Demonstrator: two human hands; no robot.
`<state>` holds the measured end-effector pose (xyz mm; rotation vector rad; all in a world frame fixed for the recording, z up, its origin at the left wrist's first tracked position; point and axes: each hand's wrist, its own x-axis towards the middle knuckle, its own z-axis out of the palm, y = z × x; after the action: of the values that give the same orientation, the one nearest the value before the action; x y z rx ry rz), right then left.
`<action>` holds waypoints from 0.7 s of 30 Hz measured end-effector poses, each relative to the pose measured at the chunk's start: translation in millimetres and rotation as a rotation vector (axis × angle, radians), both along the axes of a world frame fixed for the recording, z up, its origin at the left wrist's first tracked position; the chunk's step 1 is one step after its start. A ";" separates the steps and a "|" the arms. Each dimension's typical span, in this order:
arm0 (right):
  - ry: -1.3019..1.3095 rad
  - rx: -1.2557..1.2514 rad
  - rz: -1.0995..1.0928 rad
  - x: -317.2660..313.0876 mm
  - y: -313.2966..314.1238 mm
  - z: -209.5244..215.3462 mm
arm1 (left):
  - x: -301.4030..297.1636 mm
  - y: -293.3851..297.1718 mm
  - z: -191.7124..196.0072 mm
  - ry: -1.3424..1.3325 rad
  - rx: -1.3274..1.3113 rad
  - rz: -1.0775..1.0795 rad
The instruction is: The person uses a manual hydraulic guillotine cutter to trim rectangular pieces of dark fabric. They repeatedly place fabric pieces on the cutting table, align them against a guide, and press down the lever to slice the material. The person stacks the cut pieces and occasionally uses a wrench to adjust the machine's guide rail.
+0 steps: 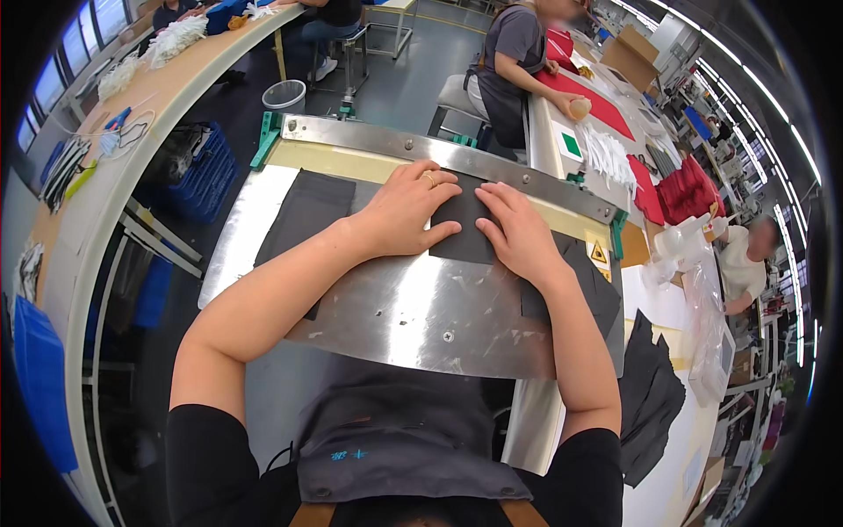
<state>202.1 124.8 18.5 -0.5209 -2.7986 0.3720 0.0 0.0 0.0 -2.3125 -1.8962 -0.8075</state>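
Observation:
A dark grey, flat sheet of material lies on a shiny metal plate, its far edge at a long metal bar. My left hand, with a ring on one finger, rests on the left part of this sheet, fingers stretched forward near the bar. On its right part lies my right hand, fingers extended and flat. Neither hand grips anything. Another dark sheet is on the plate left of my left hand. More dark pieces lie under and beside my right forearm.
Green brackets stand at the bar's ends. A table right holds a ragged dark piece, clear plastic bags and red material. A co-worker works beyond the bar. Blue crates stand left, below a curved-looking table.

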 end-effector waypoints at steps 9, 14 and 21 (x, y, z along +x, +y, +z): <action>0.309 0.084 -0.028 0.6 2.0 8.5 | 10.7 -18.7 17.6 0.194 -0.096 -0.002; 0.332 0.186 0.043 4.2 -10.2 19.1 | 32.3 -10.6 15.7 0.191 -0.191 0.250; 0.028 0.341 -0.181 13.1 -0.4 18.0 | 19.1 -5.0 -4.4 -0.158 0.045 0.037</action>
<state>215.2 124.4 36.5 -0.6710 -2.6775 -0.1328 19.1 -5.0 -4.4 -2.2419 -1.9527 -1.0460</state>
